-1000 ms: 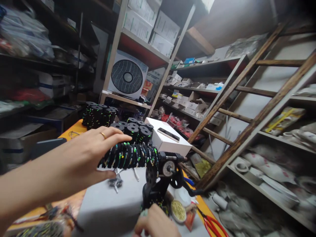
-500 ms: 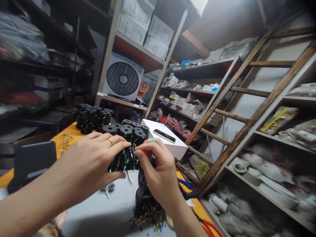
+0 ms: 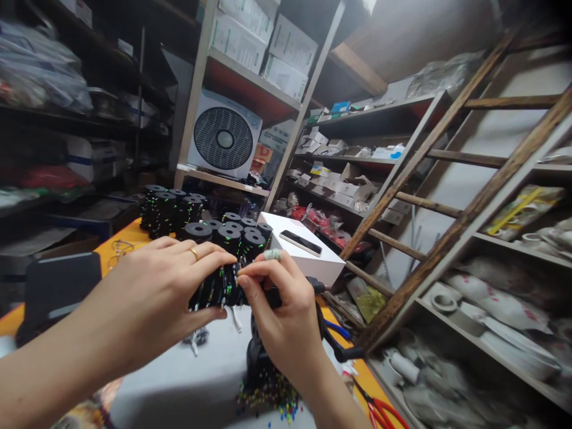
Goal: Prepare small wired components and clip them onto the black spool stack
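My left hand [image 3: 163, 289], a ring on one finger, is wrapped around a black spool [image 3: 210, 291] lying sideways. Dark line with green and pale beads is wound on it. At the spool's right end my right hand [image 3: 283, 298], a pale green wrap on one finger, pinches thumb against forefinger; whatever sits between the tips is too small to make out. Below, partly behind my right wrist, is a black stand [image 3: 255, 354]. A heap of small coloured beads [image 3: 272, 393] lies at its foot. Beneath my left hand are small metal pieces [image 3: 199, 338] on the white surface.
Several similar black spools [image 3: 230, 232] stand upright at the back of the orange table [image 3: 123, 233]. Behind my right hand, a phone [image 3: 300, 242] rests on a white box [image 3: 322, 262]. Red-handled pliers [image 3: 384, 411] lie right. A wooden ladder [image 3: 429, 190] leans against the shelves.
Both hands and the held spool have shifted slightly left in view, my right fingertips still pinched at its end. The background has moved a little right as the camera turned.
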The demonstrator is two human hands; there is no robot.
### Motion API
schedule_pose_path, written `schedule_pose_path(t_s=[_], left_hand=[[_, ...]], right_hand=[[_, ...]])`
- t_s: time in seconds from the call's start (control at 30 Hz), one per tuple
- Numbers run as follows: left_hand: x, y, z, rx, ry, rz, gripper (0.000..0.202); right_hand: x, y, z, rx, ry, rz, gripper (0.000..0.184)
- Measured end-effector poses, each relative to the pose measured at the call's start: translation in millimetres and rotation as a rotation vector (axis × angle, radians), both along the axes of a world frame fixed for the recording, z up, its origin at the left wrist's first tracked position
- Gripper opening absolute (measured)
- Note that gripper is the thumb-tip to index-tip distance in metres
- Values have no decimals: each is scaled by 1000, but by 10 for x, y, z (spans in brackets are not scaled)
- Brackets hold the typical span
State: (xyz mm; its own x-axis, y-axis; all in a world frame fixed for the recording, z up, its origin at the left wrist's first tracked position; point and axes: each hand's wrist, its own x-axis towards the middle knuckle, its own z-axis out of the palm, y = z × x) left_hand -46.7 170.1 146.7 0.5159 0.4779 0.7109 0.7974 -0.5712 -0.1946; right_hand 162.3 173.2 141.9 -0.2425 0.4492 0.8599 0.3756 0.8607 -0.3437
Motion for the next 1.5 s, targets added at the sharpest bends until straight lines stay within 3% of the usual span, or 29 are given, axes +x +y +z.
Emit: schedule_pose_path(t_s=[0.47,0.77,1.03,1.5], left_hand=[[16,-25,17,-83,-66,-59,42],[33,-32,22,-107,-64,-14,37],[53,-61,48,-95,-77,-27,41],[70,-64,18,-102,-99,-15,37]], right_hand=[[28,-15,-119,186,-128,-42,14],[17,10,-234,321,-116,-90,22],[-21,7,-272,306,-26,-70,28],[-10,1,-281,321,-56,-107,30]])
